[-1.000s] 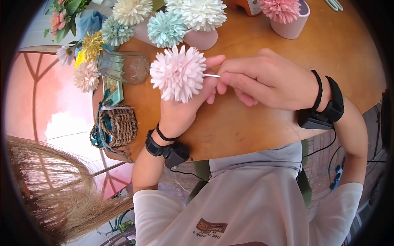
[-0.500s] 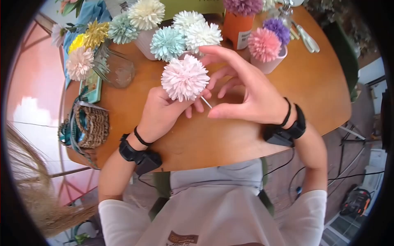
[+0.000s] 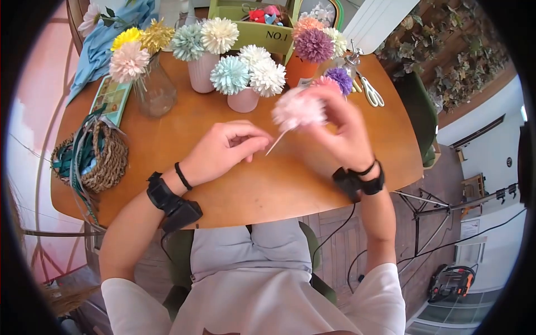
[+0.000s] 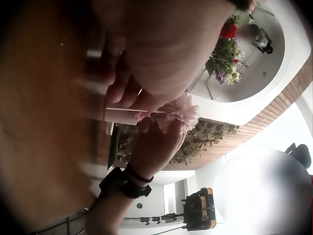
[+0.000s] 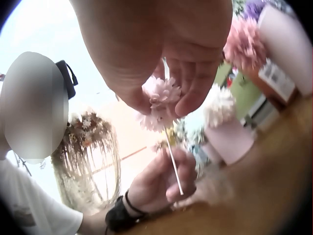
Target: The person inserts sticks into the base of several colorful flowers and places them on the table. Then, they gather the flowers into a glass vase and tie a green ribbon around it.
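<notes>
A pale pink flower (image 3: 296,111), blurred in the head view, is gripped at its bloom by the right hand (image 3: 346,131). Its thin white stem (image 3: 274,143) slants down and left, the lower end beside the fingertips of the left hand (image 3: 220,149). The left fingers are loosely bent, with nothing seen held between them. In the right wrist view, thumb and fingers of the right hand (image 5: 156,44) close around the bloom (image 5: 164,93), and the stem (image 5: 172,159) crosses in front of the left hand (image 5: 151,183).
Behind the hands stand a pink pot (image 3: 243,101) of mint and white flowers, a ribbed pot (image 3: 201,72) and a glass vase (image 3: 156,94). A woven basket (image 3: 109,170) sits at the left; scissors (image 3: 372,94) lie at the back right. A green box (image 3: 254,34) is farther back.
The right hand has gone from pinching the stem, through spread fingers, to gripping the bloom, and the flower has moved right, away from the left hand. The head view has shifted, showing more at the right.
</notes>
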The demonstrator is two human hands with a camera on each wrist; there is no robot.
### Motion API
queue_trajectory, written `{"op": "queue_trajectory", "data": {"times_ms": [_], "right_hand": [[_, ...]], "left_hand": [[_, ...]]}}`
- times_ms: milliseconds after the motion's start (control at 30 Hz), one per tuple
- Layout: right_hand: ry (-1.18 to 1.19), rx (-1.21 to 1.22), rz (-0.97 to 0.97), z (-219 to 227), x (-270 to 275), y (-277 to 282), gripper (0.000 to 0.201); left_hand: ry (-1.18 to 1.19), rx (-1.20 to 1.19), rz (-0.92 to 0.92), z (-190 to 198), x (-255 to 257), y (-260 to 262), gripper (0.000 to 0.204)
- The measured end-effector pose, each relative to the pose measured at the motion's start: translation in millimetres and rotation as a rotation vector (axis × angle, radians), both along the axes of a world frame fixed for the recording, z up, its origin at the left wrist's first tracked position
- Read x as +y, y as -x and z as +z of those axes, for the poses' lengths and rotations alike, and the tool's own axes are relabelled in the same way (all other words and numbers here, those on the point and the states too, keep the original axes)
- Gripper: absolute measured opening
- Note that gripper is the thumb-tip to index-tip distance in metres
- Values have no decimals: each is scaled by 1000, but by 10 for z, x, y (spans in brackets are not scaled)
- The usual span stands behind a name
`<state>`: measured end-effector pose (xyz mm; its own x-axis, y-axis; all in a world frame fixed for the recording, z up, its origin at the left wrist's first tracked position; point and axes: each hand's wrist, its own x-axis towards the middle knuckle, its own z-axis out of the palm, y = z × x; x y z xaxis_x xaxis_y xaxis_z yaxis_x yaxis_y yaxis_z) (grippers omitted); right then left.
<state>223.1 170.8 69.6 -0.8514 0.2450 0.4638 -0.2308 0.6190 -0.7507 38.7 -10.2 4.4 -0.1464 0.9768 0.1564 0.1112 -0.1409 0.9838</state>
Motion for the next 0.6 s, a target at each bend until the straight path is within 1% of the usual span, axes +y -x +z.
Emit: {"op": "queue_trajectory", "data": {"times_ms": [33,67,100,167,200,267,367,433,467,500,600], "right_hand": [[56,-3,-110,131,36,-128,43],[-38,96,-181,223,127,-199,42],[-10,194,-237,301,231,-269,40],[-46,249,-403,501,412,-433,38],[-45,293,-502,569,414,-455,38],[-90,254,-544,614,541,-543,38],[-143,211,-566,492,673,-541,39],[-299,205,-603,333,738,-489,39],[-332,194,-621,286,702,-441,40],[-393,150,-633,233,715,-417,41],[-457,-1,-598,191,672,-417,50]], "left_hand": [[-14,14,15,18,-3,-6,20],[-8,36,7,24,-4,12,22],[-1,23,12,8,-5,16,23],[7,5,19,-2,6,10,24],[14,3,18,0,9,1,24],[25,10,19,15,5,-1,24],[16,30,17,13,8,12,25],[19,23,31,21,14,1,25],[25,26,37,14,18,6,25],[33,27,45,6,15,11,25],[47,6,49,-5,9,41,25]]}}
